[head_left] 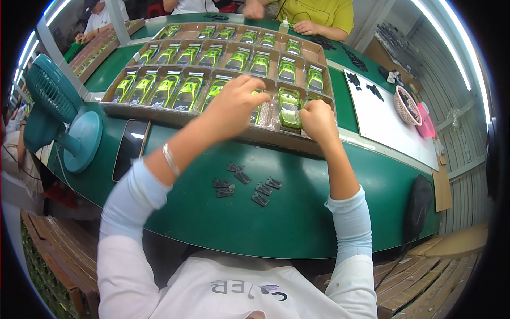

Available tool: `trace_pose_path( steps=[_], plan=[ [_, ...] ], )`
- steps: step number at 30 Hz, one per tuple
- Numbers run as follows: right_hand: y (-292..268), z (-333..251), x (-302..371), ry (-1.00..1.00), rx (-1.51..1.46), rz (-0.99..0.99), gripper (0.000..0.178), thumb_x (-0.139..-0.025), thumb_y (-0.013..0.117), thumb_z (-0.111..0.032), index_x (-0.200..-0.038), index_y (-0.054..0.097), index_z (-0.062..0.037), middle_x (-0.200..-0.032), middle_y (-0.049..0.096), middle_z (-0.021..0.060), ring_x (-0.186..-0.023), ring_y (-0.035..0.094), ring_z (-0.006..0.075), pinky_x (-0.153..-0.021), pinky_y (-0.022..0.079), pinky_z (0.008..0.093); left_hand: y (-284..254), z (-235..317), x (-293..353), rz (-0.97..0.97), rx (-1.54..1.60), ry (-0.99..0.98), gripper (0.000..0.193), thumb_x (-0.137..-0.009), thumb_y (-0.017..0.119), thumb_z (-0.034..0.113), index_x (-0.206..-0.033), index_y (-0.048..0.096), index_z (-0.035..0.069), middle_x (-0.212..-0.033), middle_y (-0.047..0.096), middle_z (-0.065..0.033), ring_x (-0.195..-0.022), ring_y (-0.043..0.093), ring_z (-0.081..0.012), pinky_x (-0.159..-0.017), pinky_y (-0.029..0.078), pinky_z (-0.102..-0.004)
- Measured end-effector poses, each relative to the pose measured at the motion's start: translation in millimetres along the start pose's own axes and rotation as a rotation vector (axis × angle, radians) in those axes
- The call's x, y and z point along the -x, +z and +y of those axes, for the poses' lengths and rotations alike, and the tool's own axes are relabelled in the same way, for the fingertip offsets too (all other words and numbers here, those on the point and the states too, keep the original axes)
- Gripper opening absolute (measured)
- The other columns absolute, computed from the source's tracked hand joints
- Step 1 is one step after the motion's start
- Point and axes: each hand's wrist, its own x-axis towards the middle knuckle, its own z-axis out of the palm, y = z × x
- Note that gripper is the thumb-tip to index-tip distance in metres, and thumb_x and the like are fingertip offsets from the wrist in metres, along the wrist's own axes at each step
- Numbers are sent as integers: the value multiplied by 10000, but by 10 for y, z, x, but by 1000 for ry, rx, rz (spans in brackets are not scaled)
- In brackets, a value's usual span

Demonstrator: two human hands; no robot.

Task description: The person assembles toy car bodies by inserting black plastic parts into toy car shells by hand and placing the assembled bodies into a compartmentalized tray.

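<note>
My right hand (319,119) is closed at the right edge of a bright green toy car body (290,108), which stands in the near right part of a cardboard tray (212,127). Unlike the other cars, this one shows a pale, hollow-looking side. Over the tray's near row, my left hand (236,103) is bent with its fingers apart, and nothing shows between them. Beneath it a green car is partly hidden. Several green toy cars (188,91) with dark windows fill the tray's compartments. Small black plastic parts (260,199) lie in loose groups on the green table (212,223) before me.
A teal fan (85,141) and a phone (132,146) stand and lie at left. At right are a white board (382,122) with black parts, a pink basket (407,106) and a dark fan-like object (418,207). Across the table sits a co-worker in a yellow-green shirt (319,16).
</note>
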Motion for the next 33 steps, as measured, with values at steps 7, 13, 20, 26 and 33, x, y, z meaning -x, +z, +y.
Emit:
trace_pose_path(
  steps=[7,13,20,26,33],
  plan=[
    [59,-116,124,-112,192,205,167,-730,514,-148,-712,595,-3,-726,605,184,-659,598,324,-629,473,415,408,-519,-243,-436,-596,576,168,-764,511,244,-914,576,205,-920,516,22,-928,475,-143,-736,379,-271],
    [-123,-163,793,-340,-177,-426,162,-721,596,-150,-806,575,-13,-727,588,143,-701,575,313,-638,452,388,450,-668,-358,-460,-529,727,118,-770,509,183,-885,523,206,-909,525,24,-909,503,-142,-717,409,-260],
    [-52,-47,1010,-199,-121,-619,158,-704,613,-107,-776,552,19,-806,563,156,-751,557,327,-681,440,384,392,-703,-427,-415,-537,796,162,-774,499,139,-925,448,166,-840,533,-2,-876,536,-154,-723,438,-270],
    [80,11,976,45,-486,-668,113,-714,610,-45,-778,553,30,-686,574,89,-610,554,169,-552,452,280,85,-802,-451,-406,-424,531,280,-708,565,68,-963,448,69,-1043,522,-73,-1032,492,-224,-843,433,-307],
    [-76,69,904,145,-904,-498,78,-749,611,-42,-800,573,3,-680,572,34,-571,539,91,-496,438,206,-531,-51,-16,40,825,-618,479,-680,686,72,-1086,445,-7,-1051,534,-93,-981,527,-177,-841,436,-301]
  ],
)
